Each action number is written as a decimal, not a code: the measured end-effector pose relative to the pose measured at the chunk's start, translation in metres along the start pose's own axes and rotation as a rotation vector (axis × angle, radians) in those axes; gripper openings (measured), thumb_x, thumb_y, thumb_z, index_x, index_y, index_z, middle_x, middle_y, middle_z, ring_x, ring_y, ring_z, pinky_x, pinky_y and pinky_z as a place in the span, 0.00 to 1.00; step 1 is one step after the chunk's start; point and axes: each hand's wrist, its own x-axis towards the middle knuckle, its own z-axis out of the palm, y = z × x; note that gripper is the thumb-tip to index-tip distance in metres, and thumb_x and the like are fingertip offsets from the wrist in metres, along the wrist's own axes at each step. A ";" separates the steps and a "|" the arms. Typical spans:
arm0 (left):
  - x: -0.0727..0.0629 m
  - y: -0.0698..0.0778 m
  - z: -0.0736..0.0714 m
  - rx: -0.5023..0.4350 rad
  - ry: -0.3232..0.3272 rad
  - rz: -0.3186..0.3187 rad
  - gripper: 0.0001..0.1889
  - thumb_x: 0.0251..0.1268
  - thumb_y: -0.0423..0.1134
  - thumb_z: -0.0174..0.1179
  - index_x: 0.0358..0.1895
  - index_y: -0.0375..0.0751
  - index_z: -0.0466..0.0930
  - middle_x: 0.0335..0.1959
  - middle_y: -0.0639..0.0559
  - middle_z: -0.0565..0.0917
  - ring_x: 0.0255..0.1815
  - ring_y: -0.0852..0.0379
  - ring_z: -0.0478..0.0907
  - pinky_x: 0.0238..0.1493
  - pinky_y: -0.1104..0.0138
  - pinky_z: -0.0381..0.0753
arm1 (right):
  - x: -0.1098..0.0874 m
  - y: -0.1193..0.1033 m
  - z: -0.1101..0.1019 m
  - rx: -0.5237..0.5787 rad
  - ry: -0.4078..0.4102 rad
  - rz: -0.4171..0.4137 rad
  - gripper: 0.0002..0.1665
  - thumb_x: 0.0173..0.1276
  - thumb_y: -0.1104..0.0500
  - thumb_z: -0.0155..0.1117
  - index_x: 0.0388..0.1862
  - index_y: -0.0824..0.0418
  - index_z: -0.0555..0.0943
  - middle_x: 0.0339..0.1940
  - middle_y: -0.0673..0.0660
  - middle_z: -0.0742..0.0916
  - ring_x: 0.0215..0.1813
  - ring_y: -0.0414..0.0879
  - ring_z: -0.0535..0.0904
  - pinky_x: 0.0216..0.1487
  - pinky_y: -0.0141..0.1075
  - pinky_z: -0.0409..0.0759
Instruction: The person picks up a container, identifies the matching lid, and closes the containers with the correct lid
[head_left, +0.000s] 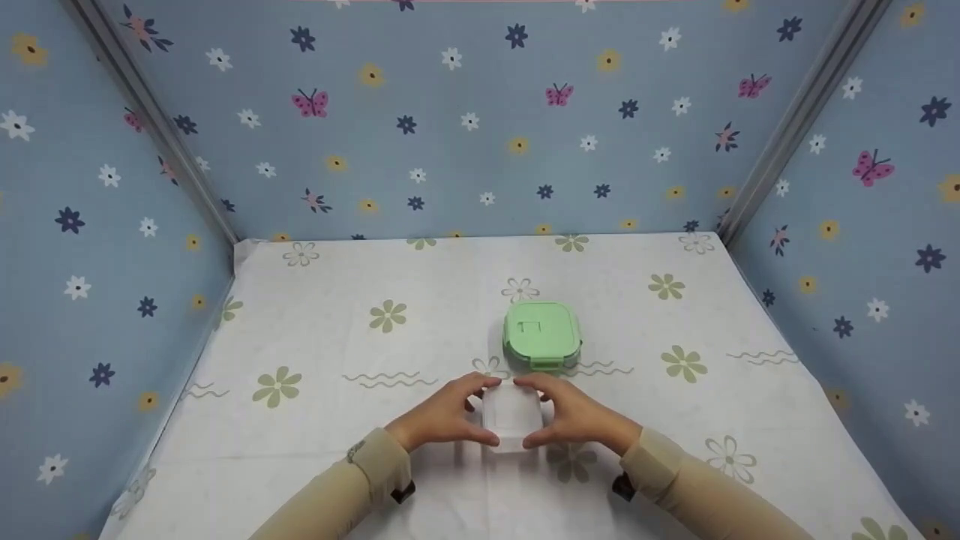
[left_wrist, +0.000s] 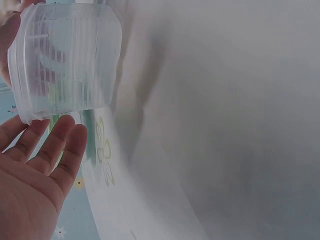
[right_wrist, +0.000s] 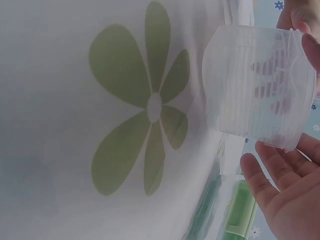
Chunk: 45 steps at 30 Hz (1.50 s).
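Note:
Both hands hold a small translucent plastic box (head_left: 512,412) between them, near the front middle of the table. The left hand (head_left: 450,411) grips its left side, thumb at the near corner and index finger at the far corner. On the opposite side, the right hand (head_left: 576,414) grips it the same way. In the left wrist view, the box (left_wrist: 70,60) shows ribbed lines within its clear walls and a rim at the top. Fingertips of the right hand (right_wrist: 295,195) touch the rim in the right wrist view, with the other fingers spread below.
Just beyond the hands stands a container with a green clip lid (head_left: 541,331). A white cloth with green flowers (head_left: 315,442) covers the table. Blue flowered panels (head_left: 465,150) enclose it at the back and on both sides, with grey posts (head_left: 161,127) at the corners.

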 end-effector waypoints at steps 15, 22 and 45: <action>0.002 -0.002 0.001 0.021 -0.020 -0.056 0.47 0.53 0.51 0.86 0.76 0.43 0.74 0.71 0.51 0.80 0.66 0.47 0.80 0.66 0.52 0.83 | 0.003 -0.002 -0.002 0.055 -0.032 0.101 0.55 0.53 0.51 0.92 0.78 0.62 0.75 0.76 0.60 0.82 0.72 0.59 0.79 0.69 0.59 0.81; 0.001 0.000 0.005 0.016 -0.017 -0.052 0.49 0.54 0.51 0.86 0.77 0.37 0.71 0.70 0.47 0.79 0.67 0.44 0.79 0.65 0.51 0.83 | 0.004 0.000 0.000 0.100 -0.053 0.154 0.52 0.54 0.55 0.91 0.76 0.58 0.74 0.75 0.60 0.81 0.72 0.62 0.78 0.69 0.61 0.81; 0.001 0.004 0.010 0.024 0.020 -0.102 0.49 0.56 0.54 0.84 0.78 0.42 0.69 0.72 0.49 0.78 0.65 0.49 0.77 0.64 0.53 0.81 | 0.004 0.004 0.002 0.086 -0.043 0.077 0.48 0.67 0.48 0.82 0.80 0.61 0.71 0.76 0.62 0.79 0.70 0.58 0.78 0.66 0.56 0.84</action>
